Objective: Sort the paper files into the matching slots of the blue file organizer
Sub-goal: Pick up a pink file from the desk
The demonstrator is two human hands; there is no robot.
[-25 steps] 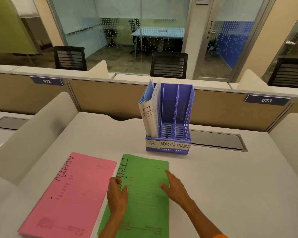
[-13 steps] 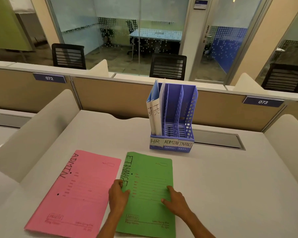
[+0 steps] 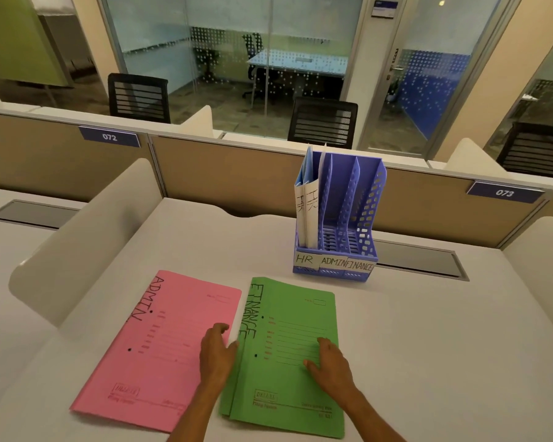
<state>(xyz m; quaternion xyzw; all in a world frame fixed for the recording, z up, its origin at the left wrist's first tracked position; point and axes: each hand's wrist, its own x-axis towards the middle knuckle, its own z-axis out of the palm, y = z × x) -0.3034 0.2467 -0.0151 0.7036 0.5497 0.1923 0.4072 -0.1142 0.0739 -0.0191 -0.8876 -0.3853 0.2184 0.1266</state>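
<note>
Blue file organizer [image 3: 339,218] stands upright on desk [image 3: 428,330]; its HR slot holds white files [image 3: 307,205]. In front of it lies green FINANCE file [image 3: 288,355], my right hand [image 3: 331,365] flat on it, grasping nothing. My left hand [image 3: 216,352] rests open on adjacent pink ADMIN file [image 3: 160,346].

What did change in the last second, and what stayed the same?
The left hand slid left off the green FINANCE file onto the edge of the pink ADMIN file; the right hand drew back toward the person, flat on green. Nothing was lifted. The blue organizer holds only HR files, as before.
</note>
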